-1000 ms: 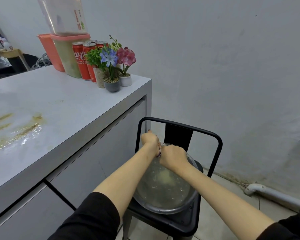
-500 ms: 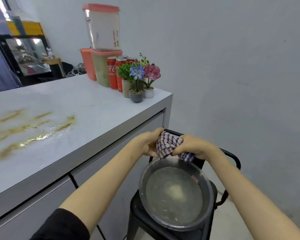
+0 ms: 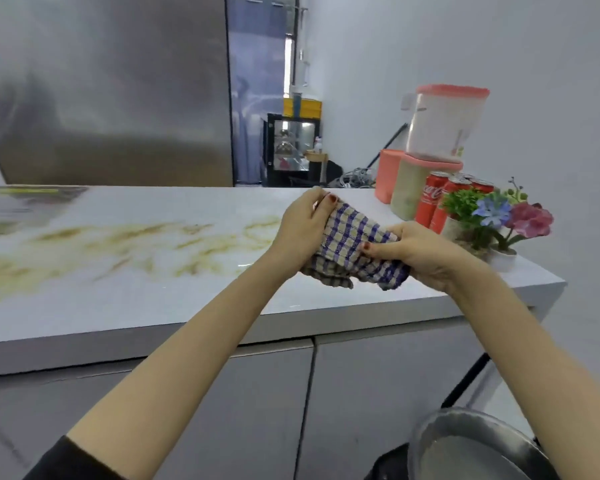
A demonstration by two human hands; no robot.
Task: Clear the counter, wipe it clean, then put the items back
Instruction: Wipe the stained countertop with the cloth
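A blue-and-beige checked cloth (image 3: 352,245) is bunched between both hands, above the right part of the grey counter (image 3: 136,271). My left hand (image 3: 303,226) grips its left side, my right hand (image 3: 418,252) grips its right end with the thumb pressed on top. Yellow-brown smears (image 3: 125,244) spread over the counter's left and middle. At the counter's right end stand red cola cans (image 3: 433,199), small potted flowers (image 3: 492,220) and stacked plastic containers with pink lids (image 3: 440,133).
A metal bowl of water (image 3: 478,448) sits low at the right on a black chair, below the counter's edge. Grey cabinet doors (image 3: 378,375) run under the counter. A steel fridge (image 3: 108,88) and a doorway stand behind.
Both hands lifted the cloth from over the bowl up to above the counter. My view swung left from the chair and bowl to face the counter.
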